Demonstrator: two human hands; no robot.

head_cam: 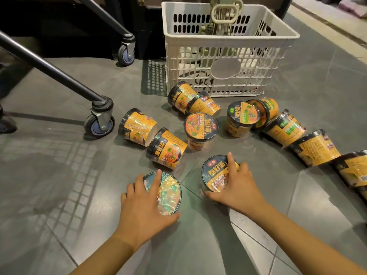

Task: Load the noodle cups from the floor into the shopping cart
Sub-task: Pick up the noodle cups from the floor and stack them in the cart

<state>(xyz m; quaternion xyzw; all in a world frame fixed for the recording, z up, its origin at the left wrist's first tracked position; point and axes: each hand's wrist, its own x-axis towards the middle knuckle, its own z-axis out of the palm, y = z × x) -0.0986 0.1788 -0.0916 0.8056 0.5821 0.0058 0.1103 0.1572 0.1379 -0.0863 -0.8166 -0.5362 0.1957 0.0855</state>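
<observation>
Noodle cups [200, 128] on grey tiled floor [59, 175]

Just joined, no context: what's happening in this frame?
The person's left hand grips one yellow-and-black wrapped noodle cup; the right hand grips a second cup, both on the grey tiled floor. Other cups lie scattered, mostly tipped, before the white slatted plastic basket. The black-framed wheeled cart stands left.

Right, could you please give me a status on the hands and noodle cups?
Left hand grips left cup, right hand grips right cup. Other cups on floor. Nothing blocking.
</observation>
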